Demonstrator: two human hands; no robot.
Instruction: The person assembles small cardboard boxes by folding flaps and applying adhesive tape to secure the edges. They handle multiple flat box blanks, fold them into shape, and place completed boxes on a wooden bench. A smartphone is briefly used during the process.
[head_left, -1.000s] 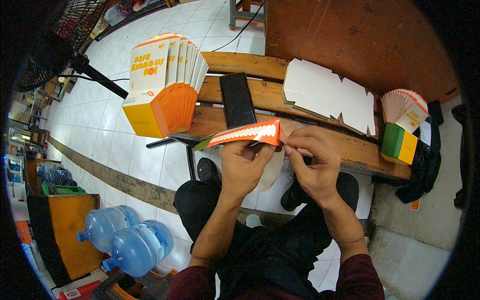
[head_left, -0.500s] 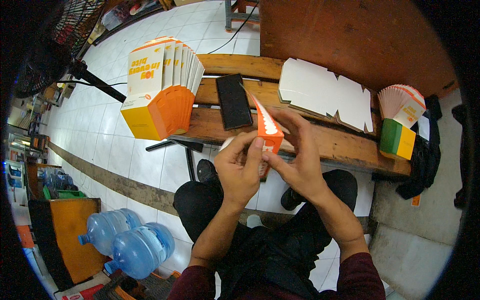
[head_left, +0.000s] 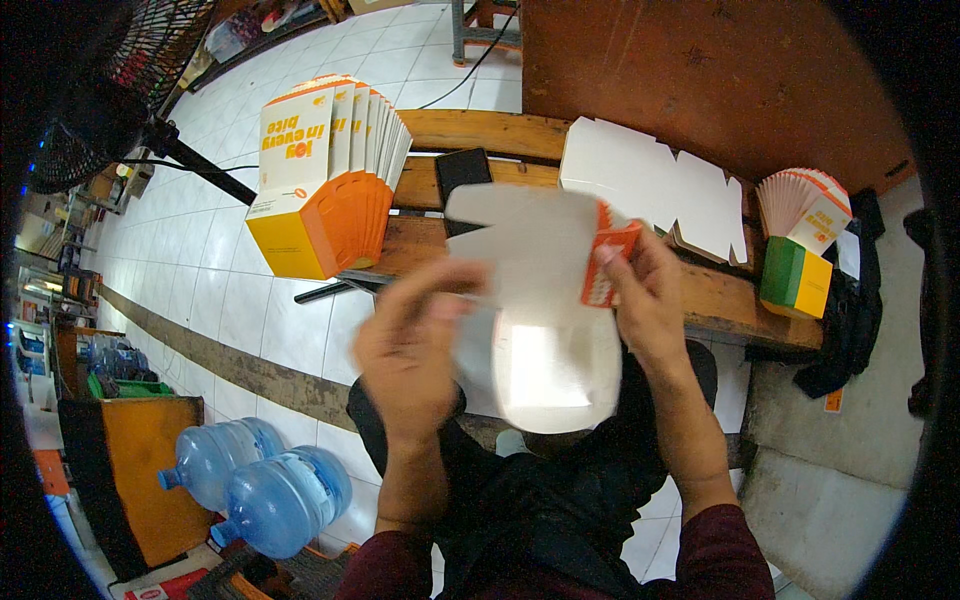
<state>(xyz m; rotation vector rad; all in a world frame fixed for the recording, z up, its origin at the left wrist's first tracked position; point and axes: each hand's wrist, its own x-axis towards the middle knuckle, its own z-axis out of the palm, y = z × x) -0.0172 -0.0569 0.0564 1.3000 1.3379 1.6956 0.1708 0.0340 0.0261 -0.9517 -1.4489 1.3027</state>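
A cardboard food box blank (head_left: 545, 245) hangs unfolded over my lap, its plain white inner face toward me. A rounded flap points down at me, and an orange printed side stands folded up along its right edge. My right hand (head_left: 650, 300) is closed on that orange side, thumb on the near face. Beside the blank's left edge is my left hand (head_left: 415, 345). Motion smears its fingers, so whether they touch the cardboard cannot be told. Behind the blank, a black phone (head_left: 465, 170) lies partly covered on the wooden bench (head_left: 480, 130).
A fanned stack of orange and white boxes (head_left: 330, 180) stands at the bench's left. Flat white blanks (head_left: 650, 185) lie at the right, near a smaller green, yellow and white stack (head_left: 800, 250). A fan (head_left: 110, 100) and blue water bottles (head_left: 280, 500) are at left.
The folded orange and white piece, held between both hands, has opened out into a wide white sheet. My left hand has moved left, away from it; my right hand keeps its hold, slightly farther right.
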